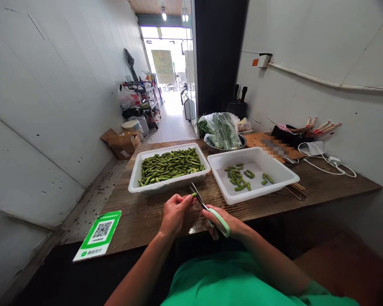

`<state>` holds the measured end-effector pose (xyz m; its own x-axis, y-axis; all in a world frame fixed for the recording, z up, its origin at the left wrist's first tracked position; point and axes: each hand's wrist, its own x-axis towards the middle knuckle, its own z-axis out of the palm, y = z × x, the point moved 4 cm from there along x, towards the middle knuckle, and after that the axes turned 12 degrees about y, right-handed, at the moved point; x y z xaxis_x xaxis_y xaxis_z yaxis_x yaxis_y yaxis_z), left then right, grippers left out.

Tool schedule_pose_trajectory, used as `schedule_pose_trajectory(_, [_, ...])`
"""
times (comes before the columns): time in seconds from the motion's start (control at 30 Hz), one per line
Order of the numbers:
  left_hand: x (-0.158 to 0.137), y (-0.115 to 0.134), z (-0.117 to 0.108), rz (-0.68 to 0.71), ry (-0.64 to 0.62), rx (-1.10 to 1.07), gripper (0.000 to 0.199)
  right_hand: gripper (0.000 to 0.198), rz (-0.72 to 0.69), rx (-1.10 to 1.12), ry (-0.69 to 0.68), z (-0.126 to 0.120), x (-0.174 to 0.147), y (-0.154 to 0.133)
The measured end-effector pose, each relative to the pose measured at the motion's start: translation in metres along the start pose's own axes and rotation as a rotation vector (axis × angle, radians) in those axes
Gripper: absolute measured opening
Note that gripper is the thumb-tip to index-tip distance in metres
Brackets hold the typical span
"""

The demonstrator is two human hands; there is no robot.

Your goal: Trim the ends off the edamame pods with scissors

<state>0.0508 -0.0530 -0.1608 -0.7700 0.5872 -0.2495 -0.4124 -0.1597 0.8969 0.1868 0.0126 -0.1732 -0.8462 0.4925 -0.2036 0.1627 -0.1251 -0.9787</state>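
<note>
Between the thumb and fingers of my left hand (pixel 175 212) is a green bean pod (pixel 194 195), its tip sticking out to the right. My right hand (pixel 223 221) grips a pair of scissors (pixel 219 221) with pale green handles. The scissor blades are parted, and they meet the pod's tip in front of my left fingers. Beyond my hands, a white tray (pixel 134 187) on the left is heaped with bean pods (pixel 170 165). The white tray (pixel 221 187) on the right holds a small scatter of pods (pixel 238 175).
A bowl (pixel 221 149) with bagged leafy greens (pixel 225 131) stands behind the trays. At the right are a wooden board (pixel 258 140), a white cable (pixel 338 170) and several skewers (pixel 296 193). A green QR-code card (pixel 98 233) lies at the table's (pixel 127 225) left front edge.
</note>
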Motion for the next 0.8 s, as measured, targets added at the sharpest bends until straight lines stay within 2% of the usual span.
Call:
schedule_pose_trajectory(0.1, [0.001,-0.002,0.0,0.004,0.002,0.018,0.043,0.048,0.012,0.041,-0.009,0.0,0.001,0.003])
schedule_pose_trajectory(0.23, [0.002,-0.008,-0.004,-0.01,0.006,0.061,0.042,0.049,0.101,0.105,0.058,0.0,0.002,0.008])
schedule_pose_trajectory(0.3, [0.003,-0.006,-0.001,0.036,0.003,0.101,0.038,0.05,0.106,0.149,0.08,-0.002,0.003,0.011])
schedule_pose_trajectory(0.4, [0.005,0.005,0.018,0.265,0.003,0.22,0.027,0.053,0.166,0.306,-0.004,-0.001,0.006,0.019])
schedule_pose_trajectory(0.47, [0.006,0.013,0.047,0.455,-0.037,0.315,0.019,0.058,0.257,0.459,-0.14,0.002,0.007,0.025])
schedule_pose_trajectory(0.53, [0.007,0.017,0.084,0.619,-0.15,0.426,0.013,0.06,0.331,0.589,-0.266,0.004,0.007,0.029])
schedule_pose_trajectory(0.57, [0.007,0.017,0.103,0.695,-0.252,0.532,0.014,0.06,0.354,0.629,-0.307,0.005,0.007,0.03])
schedule_pose_trajectory(0.63, [0.009,0.019,0.133,0.878,-0.425,0.753,0.04,0.058,0.374,0.661,-0.324,0.005,0.008,0.034])
schedule_pose_trajectory(0.67, [0.012,0.021,0.141,0.968,-0.455,0.861,0.051,0.057,0.373,0.661,-0.314,0.004,0.009,0.036])
schedule_pose_trajectory(0.73, [0.026,0.031,0.142,1.094,-0.382,1.073,0.059,0.054,0.358,0.658,-0.287,0.001,0.01,0.039])
schedule_pose_trajectory(0.8, [0.05,0.044,0.13,1.095,-0.237,1.328,0.046,0.053,0.346,0.658,-0.28,-0.001,0.009,0.041])
